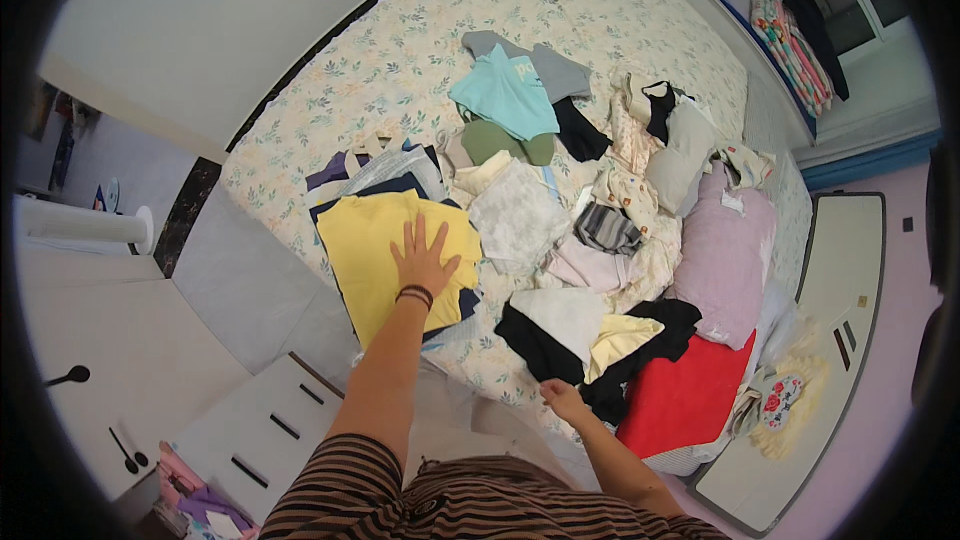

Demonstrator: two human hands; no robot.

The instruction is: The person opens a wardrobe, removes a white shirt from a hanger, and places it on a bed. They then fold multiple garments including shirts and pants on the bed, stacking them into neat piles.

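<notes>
My left hand (424, 259) lies flat with spread fingers on a yellow garment (360, 255). That garment tops a stack of folded clothes, with dark navy cloth (405, 184) showing around its edges. A grey garment (409, 169) is just behind it. At the bed's near edge my right hand (564, 401) hovers with its fingers curled, and I see nothing in it. Closest to it is a black garment (536, 345), partly covered by a white cloth (566, 315) and a pale yellow cloth (622, 341). A whitish folded garment (517, 217) rests right of the stack.
The floral bedsheet (360, 82) bears a turquoise shirt (510, 94), a green garment (491, 141), a striped grey garment (607, 229) and a mauve pillow (724, 255). A red cloth (686, 394) hangs near the headboard (840, 270). Left of me stands a white drawer cabinet (255, 420).
</notes>
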